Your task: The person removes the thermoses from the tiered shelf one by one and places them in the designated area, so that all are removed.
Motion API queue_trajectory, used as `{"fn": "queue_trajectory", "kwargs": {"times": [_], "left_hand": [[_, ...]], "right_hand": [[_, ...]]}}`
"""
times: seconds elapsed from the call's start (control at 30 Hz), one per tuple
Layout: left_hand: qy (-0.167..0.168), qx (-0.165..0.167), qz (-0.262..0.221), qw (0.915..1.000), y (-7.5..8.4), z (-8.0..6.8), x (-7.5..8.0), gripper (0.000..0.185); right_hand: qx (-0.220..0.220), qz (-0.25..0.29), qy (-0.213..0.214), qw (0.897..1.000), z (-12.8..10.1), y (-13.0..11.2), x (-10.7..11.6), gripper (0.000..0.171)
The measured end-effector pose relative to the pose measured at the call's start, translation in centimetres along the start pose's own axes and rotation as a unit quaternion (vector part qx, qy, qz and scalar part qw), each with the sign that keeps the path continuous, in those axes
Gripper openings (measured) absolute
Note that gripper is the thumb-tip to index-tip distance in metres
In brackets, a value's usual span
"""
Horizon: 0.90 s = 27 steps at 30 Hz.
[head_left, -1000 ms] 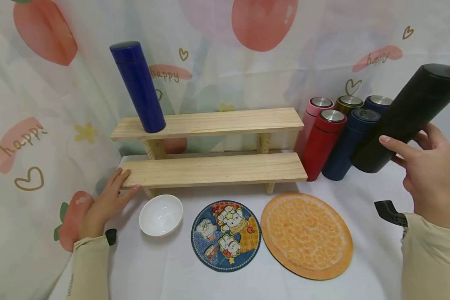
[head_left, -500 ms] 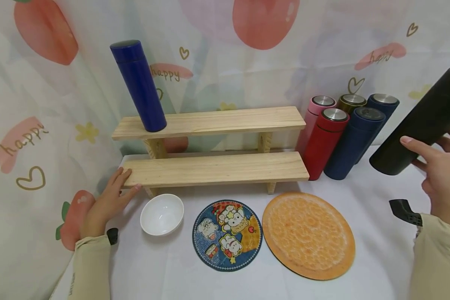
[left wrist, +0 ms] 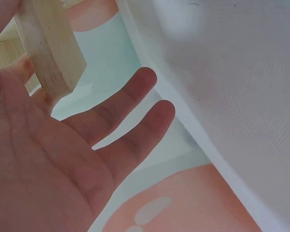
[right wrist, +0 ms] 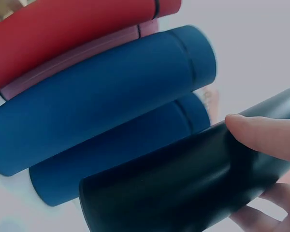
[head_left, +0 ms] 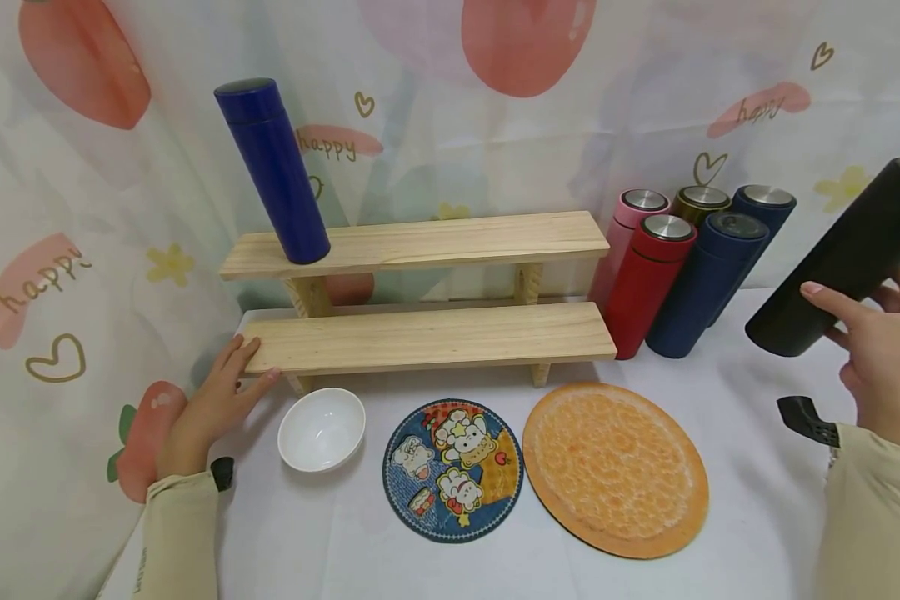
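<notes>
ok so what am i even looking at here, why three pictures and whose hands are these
These are one person's two bare hands, filmed by three cameras at once. The wide picture comes from a camera on the head, looking down at a white table. The other two come from cameras on each wrist.

The left hand rests with straight fingers against the end of a two-step wooden shelf; the left wrist view shows that palm close up. The right hand holds a black flask, tilted, off the table.

A blue flask stands on the top step. Five more flasks stand right of the shelf. In front lie a white bowl and two round mats.
</notes>
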<state>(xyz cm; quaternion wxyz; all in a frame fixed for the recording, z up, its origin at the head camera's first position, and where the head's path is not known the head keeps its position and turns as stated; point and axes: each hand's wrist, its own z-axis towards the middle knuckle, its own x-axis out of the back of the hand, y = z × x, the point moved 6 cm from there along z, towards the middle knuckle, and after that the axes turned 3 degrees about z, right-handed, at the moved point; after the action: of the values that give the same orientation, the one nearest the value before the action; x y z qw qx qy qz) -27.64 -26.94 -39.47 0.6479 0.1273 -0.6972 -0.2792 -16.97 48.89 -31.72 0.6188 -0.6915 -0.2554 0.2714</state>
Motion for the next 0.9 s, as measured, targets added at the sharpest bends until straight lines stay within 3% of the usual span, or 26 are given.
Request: {"fn": "queue_trajectory", "kwargs": {"times": [0.23, 0.9], "left_hand": [[-0.002, -0.001, 0.0, 1.0, -0.1, 0.0, -0.1, 0.085], [-0.006, 0.005, 0.002, 1.0, -0.2, -0.1, -0.2, 0.085]], "right_hand": [[0.028, 0.022, -0.022, 0.999, 1.5, 1.4, -0.9, 0.091], [0.014, 0.051, -0.048, 0.997, 3.3, 4.7, -2.5, 0.09]]}}
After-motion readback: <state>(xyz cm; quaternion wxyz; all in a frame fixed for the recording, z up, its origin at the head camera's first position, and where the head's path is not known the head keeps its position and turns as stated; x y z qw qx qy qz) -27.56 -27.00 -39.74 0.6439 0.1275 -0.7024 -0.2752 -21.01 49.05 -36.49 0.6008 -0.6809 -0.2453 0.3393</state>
